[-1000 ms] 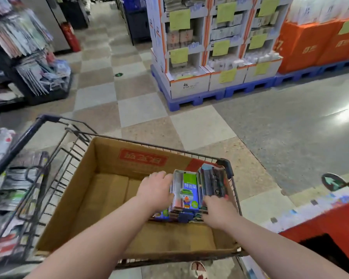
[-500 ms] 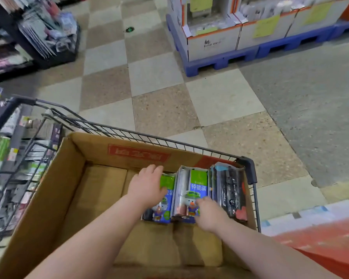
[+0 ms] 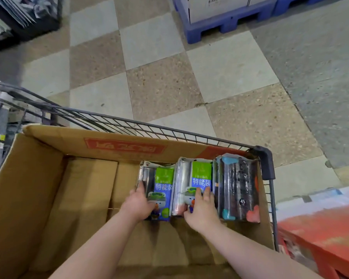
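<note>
Checkered tile floor (image 3: 163, 91) all round, and here's the wire cart (image 3: 169, 129) parked on it, filled wall to wall by an open cardboard box (image 3: 28, 188). A blue pallet (image 3: 210, 29) sits well beyond it, at the far edge of the tiles. Down in the box's far right corner, three packs stand side by side in a row. The dark pack (image 3: 238, 184) is hard against the right wall. The middle pack (image 3: 199, 176), green and blue, touches it. The left pack (image 3: 163, 178), same colours, sits just beside that one. Now the hands! The left hand (image 3: 138, 204) has its grip on the left pack, fingers round the left edge, thumb across the front. The right hand (image 3: 201, 208) lies flat on the middle pack's front, grip loose, fingers stretched out and pressing, thumb at the lower edge.
</note>
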Demonstrator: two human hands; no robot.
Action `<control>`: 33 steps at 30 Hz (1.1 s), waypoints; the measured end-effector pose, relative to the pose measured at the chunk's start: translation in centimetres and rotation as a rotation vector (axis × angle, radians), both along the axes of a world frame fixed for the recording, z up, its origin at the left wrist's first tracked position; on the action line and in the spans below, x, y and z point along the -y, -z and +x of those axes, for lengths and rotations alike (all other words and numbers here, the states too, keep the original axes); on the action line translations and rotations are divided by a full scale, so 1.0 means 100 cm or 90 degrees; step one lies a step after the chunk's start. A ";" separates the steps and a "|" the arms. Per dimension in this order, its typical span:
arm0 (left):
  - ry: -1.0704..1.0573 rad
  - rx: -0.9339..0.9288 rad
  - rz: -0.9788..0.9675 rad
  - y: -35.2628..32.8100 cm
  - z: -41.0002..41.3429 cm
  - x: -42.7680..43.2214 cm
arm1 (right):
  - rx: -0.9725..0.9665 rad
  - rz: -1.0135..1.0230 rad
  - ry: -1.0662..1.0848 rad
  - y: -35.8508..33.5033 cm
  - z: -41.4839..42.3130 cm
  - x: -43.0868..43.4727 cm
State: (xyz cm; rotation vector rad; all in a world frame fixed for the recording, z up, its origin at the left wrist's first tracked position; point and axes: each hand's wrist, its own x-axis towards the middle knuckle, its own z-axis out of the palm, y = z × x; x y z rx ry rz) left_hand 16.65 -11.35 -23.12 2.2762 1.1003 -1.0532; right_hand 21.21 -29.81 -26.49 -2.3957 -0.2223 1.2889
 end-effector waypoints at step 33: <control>-0.229 0.272 -0.155 -0.074 -0.030 0.010 | -0.194 0.251 0.508 -0.063 -0.021 0.022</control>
